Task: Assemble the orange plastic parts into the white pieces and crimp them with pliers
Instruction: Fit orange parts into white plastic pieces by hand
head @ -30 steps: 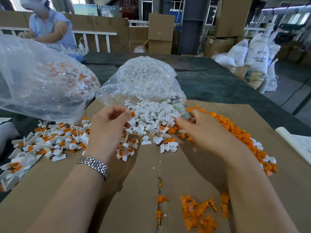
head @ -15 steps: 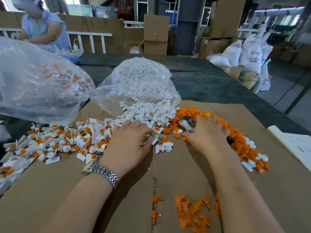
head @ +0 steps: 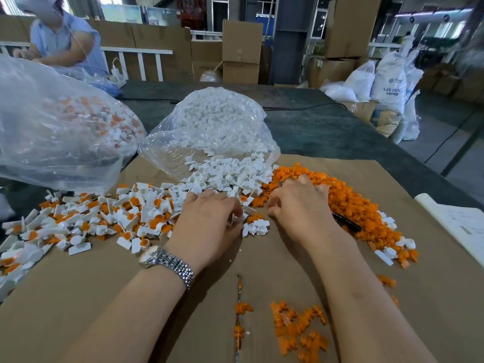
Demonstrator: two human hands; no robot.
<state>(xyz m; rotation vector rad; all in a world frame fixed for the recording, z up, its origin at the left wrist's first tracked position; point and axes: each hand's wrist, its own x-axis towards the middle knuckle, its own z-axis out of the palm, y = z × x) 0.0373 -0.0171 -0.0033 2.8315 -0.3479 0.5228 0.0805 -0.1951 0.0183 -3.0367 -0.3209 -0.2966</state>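
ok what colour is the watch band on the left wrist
Silver metal links; the watch band shows best in the head view, the only one.

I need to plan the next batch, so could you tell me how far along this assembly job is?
Done: a large heap of assembled pieces lies at the left, with more in the bag behind. In hand: the left hand picks at white pieces, and the right hand holds pliers over the orange parts. Left: both loose piles are still sizeable.
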